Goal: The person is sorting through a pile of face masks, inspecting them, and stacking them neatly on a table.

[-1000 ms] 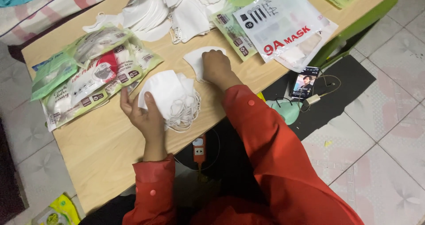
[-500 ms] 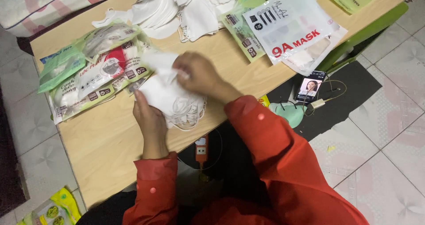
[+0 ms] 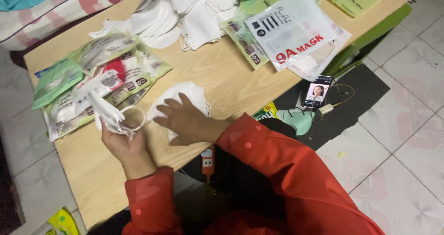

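Observation:
My left hand point(image 3: 126, 145) grips a small bunch of folded white face masks point(image 3: 107, 114) with their ear loops hanging, lifted a little above the wooden table point(image 3: 222, 73). My right hand point(image 3: 185, 120) lies flat with spread fingers on a short stack of white masks point(image 3: 182, 96) resting on the table just right of the left hand. Both arms wear red sleeves.
Green-and-clear packets of masks point(image 3: 92, 85) lie at the left of the table. A loose heap of white masks point(image 3: 185, 8) sits at the back, flat printed bags point(image 3: 296, 31) at the right. On the floor are a lit phone point(image 3: 317, 94), a black mat and a power strip point(image 3: 208, 161).
My left hand has lifted a bunch of masks off the pile and moved it left. My right hand has come down flat on the remaining stack.

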